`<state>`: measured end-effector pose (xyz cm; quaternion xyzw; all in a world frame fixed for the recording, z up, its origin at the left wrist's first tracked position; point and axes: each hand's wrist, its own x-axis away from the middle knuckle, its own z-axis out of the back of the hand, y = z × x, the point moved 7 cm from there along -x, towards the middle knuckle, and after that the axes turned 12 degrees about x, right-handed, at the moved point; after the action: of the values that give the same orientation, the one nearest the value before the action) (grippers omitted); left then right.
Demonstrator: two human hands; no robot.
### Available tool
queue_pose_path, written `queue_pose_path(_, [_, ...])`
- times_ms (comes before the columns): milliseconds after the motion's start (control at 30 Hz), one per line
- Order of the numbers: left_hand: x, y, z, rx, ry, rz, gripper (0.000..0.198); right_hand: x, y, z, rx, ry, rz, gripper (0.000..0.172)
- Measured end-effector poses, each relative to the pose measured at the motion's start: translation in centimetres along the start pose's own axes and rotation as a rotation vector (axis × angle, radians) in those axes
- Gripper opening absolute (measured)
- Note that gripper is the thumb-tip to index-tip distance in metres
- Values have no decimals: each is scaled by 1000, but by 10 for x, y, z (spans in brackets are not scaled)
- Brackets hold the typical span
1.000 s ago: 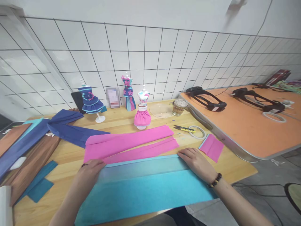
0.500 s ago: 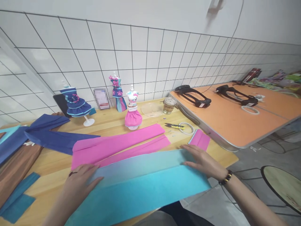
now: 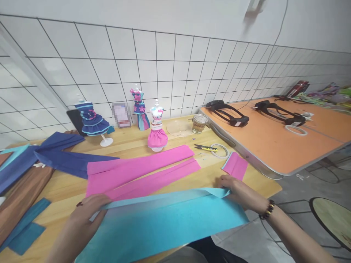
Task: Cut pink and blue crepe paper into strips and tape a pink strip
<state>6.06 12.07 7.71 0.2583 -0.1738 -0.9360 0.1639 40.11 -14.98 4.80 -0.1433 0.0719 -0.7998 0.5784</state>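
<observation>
A wide strip of turquoise cloth lies across the table's front edge, its far edge lifted and turned over toward me. My left hand grips the far left corner, fingers over the top and thumb below. At the far right corner, my right hand pinches the same edge, where the cloth bunches up in a small fold. Just beyond are two long strips of pink cloth, which reach close to my left fingers. A small pink piece with a light blue edge sits beside my right hand.
Thread snips and a tape roll lie behind the pink strips. Dressed mini dress forms and a glass stand near the wall. Navy cloth and brown cloth cover the left. Black headsets rest on the orange table.
Both hands have gone from lying flat on the turquoise cloth to gripping its far edge. That edge has come up and folded nearer to me.
</observation>
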Motion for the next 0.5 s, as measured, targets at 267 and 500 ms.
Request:
queue_pose_path(267, [13, 0, 17, 45, 27, 113, 21, 0, -16, -3, -97, -83, -13, 35])
queue_pose_path(500, [9, -12, 42, -23, 223, 118, 21, -24, -32, 31, -45, -46, 109, 40])
